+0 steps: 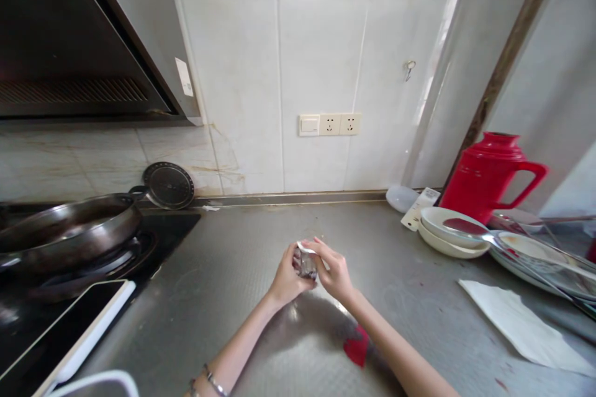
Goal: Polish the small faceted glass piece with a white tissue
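Over the middle of the steel counter (pixel 223 298), my left hand (pixel 287 280) is wrapped round a small, shiny, see-through grey container (pixel 305 265) that looks like a glass cup. My right hand (pixel 334 270) is closed at its rim, with the fingers pressing a white tissue (pixel 305 249) against it. Part of the cup and most of the tissue are hidden by my fingers. Beside my right forearm lies a flat red piece (pixel 356 346) whose kind I cannot make out.
On the left, a steel pan (pixel 69 229) sits on the black stove, with a phone (pixel 69 335) in front. A red thermos (pixel 488 173), stacked bowls (pixel 451 242) with a spoon, plates and a white paper napkin (pixel 526 325) are at right. Wall sockets (pixel 329 124) are behind.
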`<action>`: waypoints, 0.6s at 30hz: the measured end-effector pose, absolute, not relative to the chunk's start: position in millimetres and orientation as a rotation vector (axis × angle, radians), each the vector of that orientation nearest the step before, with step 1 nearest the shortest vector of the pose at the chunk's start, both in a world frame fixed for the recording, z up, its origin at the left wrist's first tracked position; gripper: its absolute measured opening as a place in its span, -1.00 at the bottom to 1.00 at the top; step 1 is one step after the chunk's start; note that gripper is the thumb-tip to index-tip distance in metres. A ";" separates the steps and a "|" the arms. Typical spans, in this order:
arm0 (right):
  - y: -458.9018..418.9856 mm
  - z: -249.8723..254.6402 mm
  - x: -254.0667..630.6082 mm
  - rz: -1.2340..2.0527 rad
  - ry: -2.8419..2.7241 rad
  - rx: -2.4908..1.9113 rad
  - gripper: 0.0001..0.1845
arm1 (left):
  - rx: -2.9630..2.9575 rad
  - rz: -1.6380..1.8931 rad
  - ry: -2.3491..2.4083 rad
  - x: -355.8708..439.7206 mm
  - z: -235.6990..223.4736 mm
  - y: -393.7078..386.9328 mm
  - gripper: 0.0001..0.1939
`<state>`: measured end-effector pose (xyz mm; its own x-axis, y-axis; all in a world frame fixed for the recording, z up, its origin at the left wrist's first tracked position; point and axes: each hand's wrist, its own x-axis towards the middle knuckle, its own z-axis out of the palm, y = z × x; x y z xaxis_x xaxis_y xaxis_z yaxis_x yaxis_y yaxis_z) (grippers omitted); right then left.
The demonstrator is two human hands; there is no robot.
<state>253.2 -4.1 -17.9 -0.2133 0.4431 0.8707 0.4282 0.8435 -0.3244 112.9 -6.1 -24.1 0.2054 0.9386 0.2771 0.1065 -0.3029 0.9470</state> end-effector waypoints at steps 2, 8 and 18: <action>-2.8 -18.0 257.4 0.004 -1.808 -0.660 -0.59 | 1.544 1.215 1.006 111.6 -21.8 -5.8 -0.24; -12.7 -19.7 254.1 -0.185 -1.989 -0.539 -0.50 | 1.494 1.239 0.861 104.2 -23.9 3.7 -0.37; -11.6 -14.7 255.3 -0.197 -1.915 -0.610 -0.50 | 1.558 1.217 0.901 105.2 -21.3 0.6 -0.40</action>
